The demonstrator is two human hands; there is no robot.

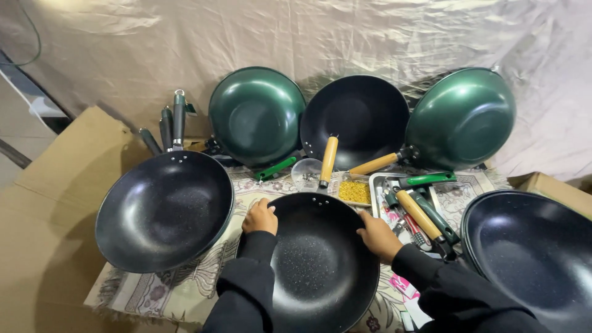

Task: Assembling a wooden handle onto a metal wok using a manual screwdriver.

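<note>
A black speckled wok pan [320, 271] lies in front of me on a patterned cloth [172, 290], with no handle showing. My left hand [259, 217] grips its rim at the upper left. My right hand [377, 235] grips the rim at the upper right. Both arms wear black sleeves. Just beyond the pan lie a wooden handle [328, 161], a small round clear lid [306, 172] and a small tray of yellow pieces [354, 192].
A stack of black pans [163, 209] with dark handles sits at left, another black pan [536, 253] at right. Two green woks [256, 115] [462, 117] and a black wok [354, 120] lean against the draped backdrop. A metal tray [377, 180] holds handles and tools. Cardboard [43, 203] lies at left.
</note>
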